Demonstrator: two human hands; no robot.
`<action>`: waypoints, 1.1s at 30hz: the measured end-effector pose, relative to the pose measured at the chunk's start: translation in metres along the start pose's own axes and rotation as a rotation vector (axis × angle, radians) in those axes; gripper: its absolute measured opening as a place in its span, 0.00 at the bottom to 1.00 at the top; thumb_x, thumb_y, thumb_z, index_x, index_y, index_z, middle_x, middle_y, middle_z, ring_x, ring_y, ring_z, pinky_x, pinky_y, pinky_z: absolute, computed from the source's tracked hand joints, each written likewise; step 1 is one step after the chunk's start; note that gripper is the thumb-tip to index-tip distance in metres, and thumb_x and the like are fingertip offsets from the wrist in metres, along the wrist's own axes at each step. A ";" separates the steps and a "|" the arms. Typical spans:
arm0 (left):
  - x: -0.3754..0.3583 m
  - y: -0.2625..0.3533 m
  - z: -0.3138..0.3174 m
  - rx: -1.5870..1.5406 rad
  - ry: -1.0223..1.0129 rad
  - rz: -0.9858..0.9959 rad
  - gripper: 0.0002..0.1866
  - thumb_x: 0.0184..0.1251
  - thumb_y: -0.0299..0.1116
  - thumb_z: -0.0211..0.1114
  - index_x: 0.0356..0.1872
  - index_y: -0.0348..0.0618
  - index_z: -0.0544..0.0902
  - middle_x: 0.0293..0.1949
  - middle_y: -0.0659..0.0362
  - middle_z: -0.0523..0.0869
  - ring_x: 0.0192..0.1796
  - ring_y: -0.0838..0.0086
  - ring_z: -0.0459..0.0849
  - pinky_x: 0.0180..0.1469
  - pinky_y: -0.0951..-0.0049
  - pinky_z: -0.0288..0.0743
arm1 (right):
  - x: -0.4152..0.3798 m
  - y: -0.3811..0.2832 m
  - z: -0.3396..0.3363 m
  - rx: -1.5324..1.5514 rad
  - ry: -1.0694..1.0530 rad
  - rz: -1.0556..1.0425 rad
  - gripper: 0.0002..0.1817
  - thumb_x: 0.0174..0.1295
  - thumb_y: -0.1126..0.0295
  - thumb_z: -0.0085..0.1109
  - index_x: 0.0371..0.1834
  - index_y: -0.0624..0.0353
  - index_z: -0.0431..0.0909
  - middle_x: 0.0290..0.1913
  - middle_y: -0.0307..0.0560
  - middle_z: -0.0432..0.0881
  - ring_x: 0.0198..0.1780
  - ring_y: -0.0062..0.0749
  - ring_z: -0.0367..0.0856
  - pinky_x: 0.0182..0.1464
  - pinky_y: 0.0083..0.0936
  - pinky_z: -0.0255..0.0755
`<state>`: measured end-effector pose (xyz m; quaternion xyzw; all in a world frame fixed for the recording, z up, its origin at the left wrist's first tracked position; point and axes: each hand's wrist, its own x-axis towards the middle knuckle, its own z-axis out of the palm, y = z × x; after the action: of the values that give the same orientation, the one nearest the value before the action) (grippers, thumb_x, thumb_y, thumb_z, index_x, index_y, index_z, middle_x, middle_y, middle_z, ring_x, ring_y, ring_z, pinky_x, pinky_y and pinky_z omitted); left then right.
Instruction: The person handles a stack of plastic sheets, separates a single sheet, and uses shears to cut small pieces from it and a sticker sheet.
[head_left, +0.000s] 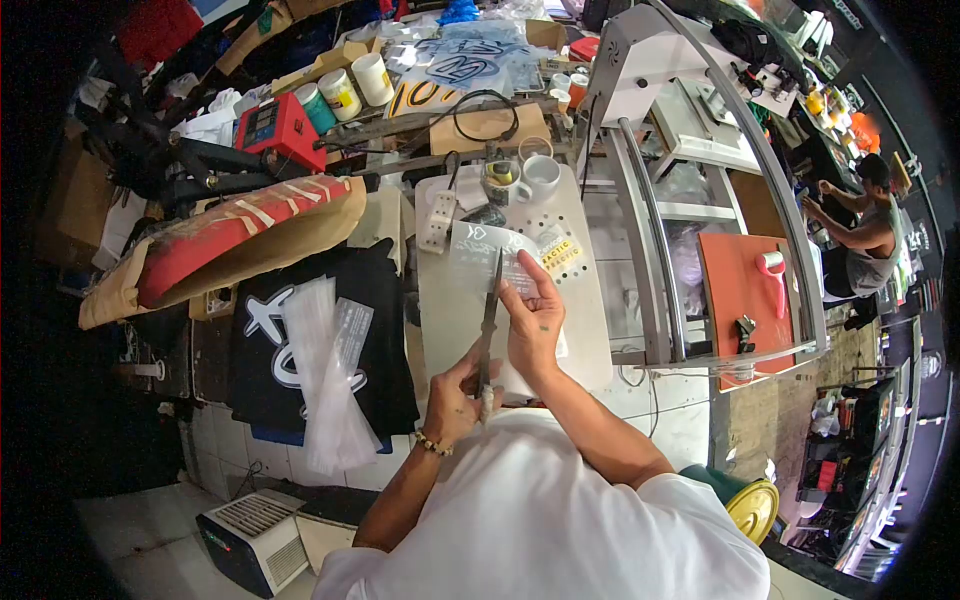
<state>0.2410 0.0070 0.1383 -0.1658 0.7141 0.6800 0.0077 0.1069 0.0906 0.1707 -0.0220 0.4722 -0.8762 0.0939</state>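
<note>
My left hand [455, 402], with a beaded bracelet at the wrist, is closed around the lower part of a long, dark-bladed knife [488, 330]. Its pale handle end shows below the fingers, and the blade points away from me, its tip over a clear film sheet [474, 256] with white print. My right hand [534, 318] pinches that sheet at its right edge, beside the blade. Under both hands lies a pale board [448, 345] bearing a printed yellow and black sheet [562, 245], a white power strip [437, 222] and white mugs [541, 178].
Left are a black printed cloth [262, 385], clear film strips [328, 400] and a red, brown-papered roll [240, 228]. A red control box [280, 130] stands behind. At right, a grey metal frame [640, 240] surrounds an orange board [735, 300]. Another person [868, 230] works farther right.
</note>
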 end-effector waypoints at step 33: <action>0.012 -0.012 -0.006 -0.154 -0.063 -0.070 0.39 0.58 0.24 0.73 0.71 0.33 0.65 0.48 0.49 0.88 0.46 0.71 0.88 0.50 0.72 0.83 | -0.014 0.035 -0.024 -0.281 0.002 -0.011 0.26 0.65 0.77 0.65 0.67 0.60 0.73 0.24 0.25 0.74 0.21 0.04 0.59 0.21 0.10 0.52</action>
<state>0.2344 -0.0017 0.1242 -0.1694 0.6531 0.7370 0.0410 0.1222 0.0945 0.1290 -0.0369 0.5901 -0.8020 0.0846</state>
